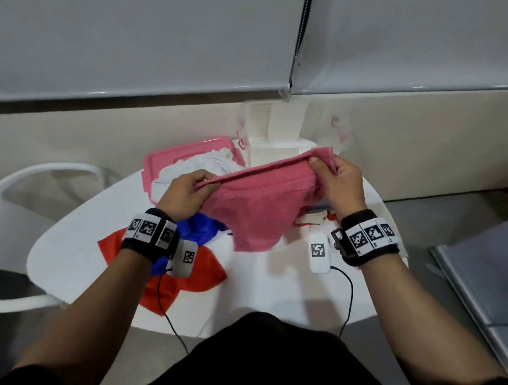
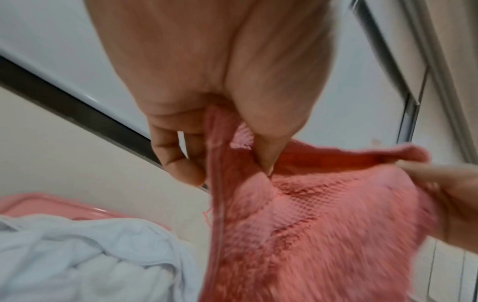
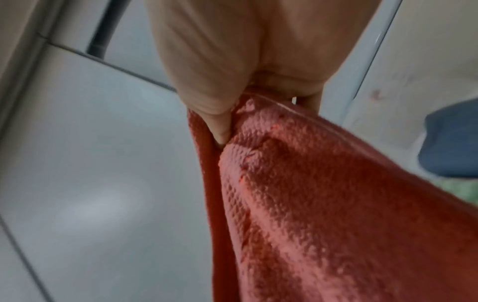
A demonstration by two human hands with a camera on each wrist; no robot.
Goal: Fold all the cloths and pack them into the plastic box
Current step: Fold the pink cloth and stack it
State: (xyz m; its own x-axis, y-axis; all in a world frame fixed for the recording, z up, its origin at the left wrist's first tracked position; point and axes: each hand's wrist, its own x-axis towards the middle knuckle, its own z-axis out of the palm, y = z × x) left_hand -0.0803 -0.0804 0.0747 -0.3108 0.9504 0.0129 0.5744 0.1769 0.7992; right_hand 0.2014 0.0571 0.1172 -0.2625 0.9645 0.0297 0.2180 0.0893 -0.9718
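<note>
A pink towel hangs doubled over in the air above the white table. My left hand pinches its upper left corner. My right hand pinches the upper right corner, so the top edge is stretched between them. The clear plastic box stands open at the table's far edge, just behind the towel, with white folded cloth inside. A crumpled white cloth lies on the pink lid. Blue cloth and red cloth lie under my left wrist.
A white chair stands at the left of the table. Small folded items lie under the towel's right side. A grey surface is at the right. Cables run from both wrist cameras over the table's near edge.
</note>
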